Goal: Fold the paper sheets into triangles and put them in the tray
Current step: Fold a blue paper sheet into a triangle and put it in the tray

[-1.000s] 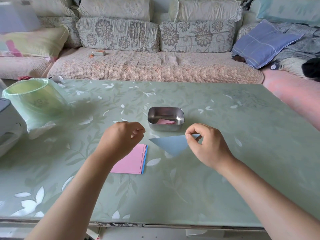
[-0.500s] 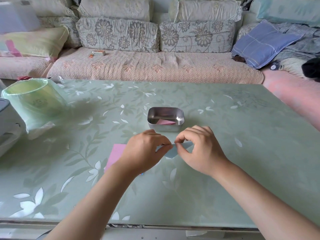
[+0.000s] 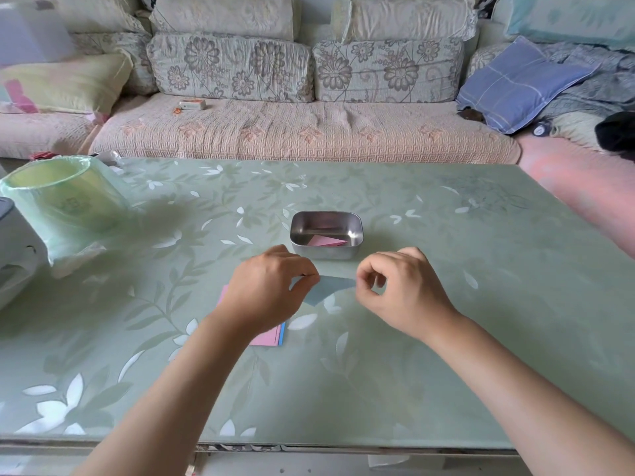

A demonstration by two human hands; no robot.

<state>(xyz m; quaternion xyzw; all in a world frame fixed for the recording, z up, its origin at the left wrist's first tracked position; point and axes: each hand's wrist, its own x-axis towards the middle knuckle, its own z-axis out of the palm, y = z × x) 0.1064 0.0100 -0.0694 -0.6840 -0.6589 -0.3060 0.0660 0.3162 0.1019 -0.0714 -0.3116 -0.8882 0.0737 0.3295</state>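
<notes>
A blue paper triangle (image 3: 326, 290) is stretched just above the green table between my hands. My left hand (image 3: 271, 293) pinches its left corner. The curled thumb and forefinger of my right hand (image 3: 402, 290) meet its right tip. Just behind the hands stands the small steel tray (image 3: 298, 242), with one folded pink triangle (image 3: 326, 241) lying inside. A stack of flat paper sheets (image 3: 269, 336), pink on top with a blue edge showing on the right, lies under my left wrist and is partly hidden by it.
A green bag-lined bin (image 3: 58, 201) and a white appliance (image 3: 13, 259) stand at the table's left edge. A sofa (image 3: 302, 132) with cushions runs along the far side. The table's near edge (image 3: 309, 444) is close to me.
A second ago only my right hand held the blue triangle. My left hand came off the pink stack and joined it, and the hands have now drawn apart along the paper's top edge.
</notes>
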